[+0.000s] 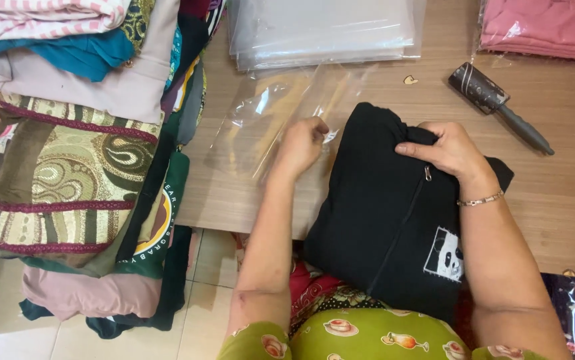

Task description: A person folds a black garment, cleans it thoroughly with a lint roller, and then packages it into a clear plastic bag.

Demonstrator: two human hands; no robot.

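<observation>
2 hands: left hand (299,145) pinches clear bag (271,113), right hand (449,148) grips black garment (381,213).

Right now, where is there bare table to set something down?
Bare wood lies right of the black garment, below the lint roller. A narrow strip runs between the roller and the bag stack. Left is crowded: clear bag, then the clothes pile.

Folded black zip garment (381,207), clear bag (274,113) beside.

Left hand (299,145) pinching the clear plastic bag (281,113) edge, right hand (449,150) gripping the folded black zip garment (384,213), lint roller (497,105) lying nearby on the wooden table (567,220)
</observation>
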